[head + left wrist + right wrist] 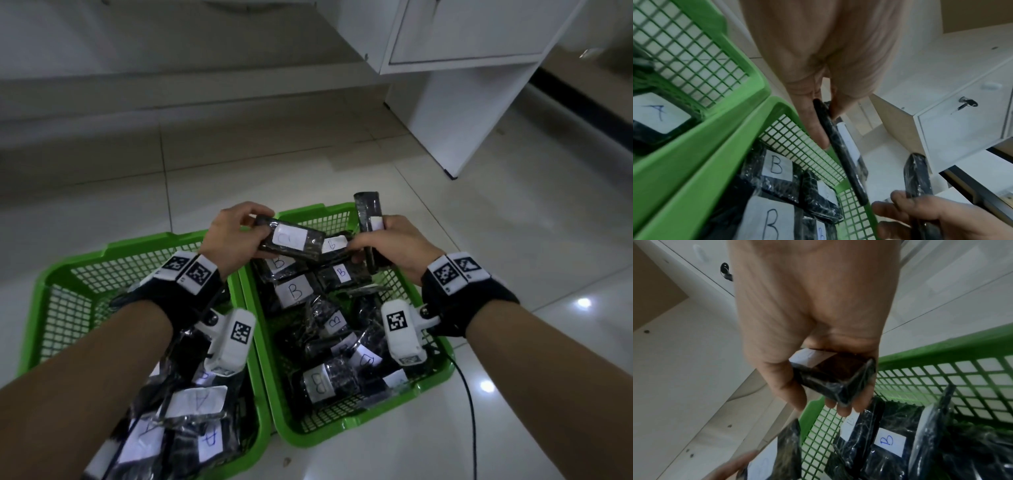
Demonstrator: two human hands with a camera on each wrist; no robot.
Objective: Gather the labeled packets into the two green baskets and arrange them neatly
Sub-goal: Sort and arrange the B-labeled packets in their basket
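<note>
Two green mesh baskets stand side by side on the floor. The left basket [44, 291] holds black packets labeled A [197, 401]; the right basket [438, 373] holds several black packets labeled B [294, 291]. My left hand [236, 236] grips a black packet with a white label [291, 241] above the far end of the right basket. My right hand [394, 246] holds another black packet [368, 212] upright over the same basket's far right corner. In the left wrist view that held packet [840, 146] shows edge-on between fingers and thumb; in the right wrist view the fingers wrap the other packet [834, 378].
A white cabinet [462, 85] stands on the tiled floor beyond the baskets to the right, with a key in its lock [967, 104]. A black cable [471, 411] runs down the floor beside the right basket. Bare pale tiles [102, 205] lie to the left and ahead.
</note>
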